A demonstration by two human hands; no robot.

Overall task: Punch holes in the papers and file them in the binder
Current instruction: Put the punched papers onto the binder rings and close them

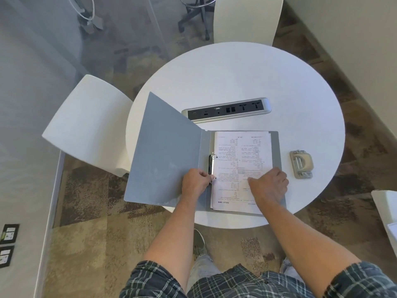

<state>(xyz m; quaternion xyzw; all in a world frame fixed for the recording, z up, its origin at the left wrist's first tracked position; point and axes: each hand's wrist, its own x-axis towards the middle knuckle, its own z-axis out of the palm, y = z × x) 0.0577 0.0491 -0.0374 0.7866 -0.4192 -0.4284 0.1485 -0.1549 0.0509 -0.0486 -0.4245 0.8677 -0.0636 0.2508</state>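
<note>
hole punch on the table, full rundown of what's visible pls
The hole punch is small, with a grey metal base and a beige rounded lever on top bearing a silver bar. It lies flat on the white round table, to the right of the open binder and apart from it. Neither of the hands touches it, and no paper sits in it.

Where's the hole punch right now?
The hole punch sits on the round white table, just right of the open binder, apart from the right hand.
</note>
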